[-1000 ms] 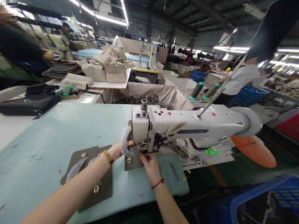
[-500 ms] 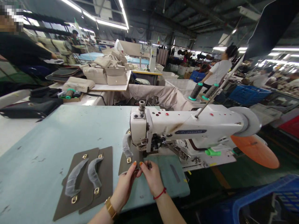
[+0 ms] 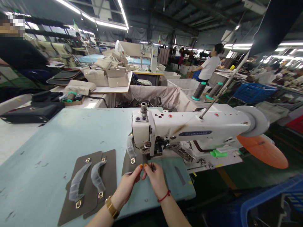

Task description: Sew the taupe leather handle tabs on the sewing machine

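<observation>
Left hand [image 3: 126, 184] and right hand [image 3: 155, 179]: fingertips pinched on near edge of olive panel [image 3: 129, 162], just in front of sewing machine [image 3: 189, 129] needle. Panel's wrapped handle [image 3: 130, 150] already fitted. Two finished-looking panels [image 3: 91, 184] stacked left of machine on worktop [image 3: 47, 142]. Seam apparently not yet run.

Olive-brown panel [image 3: 129, 164], white sewing machine [image 3: 189, 126], pale-green table [image 3: 71, 132]

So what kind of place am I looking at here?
Most likely a bag or leather-goods sewing factory. An industrial sewing machine sits on the work table, both hands hold a panel with metal hardware beside it, and finished beige bags are stacked behind.
</observation>
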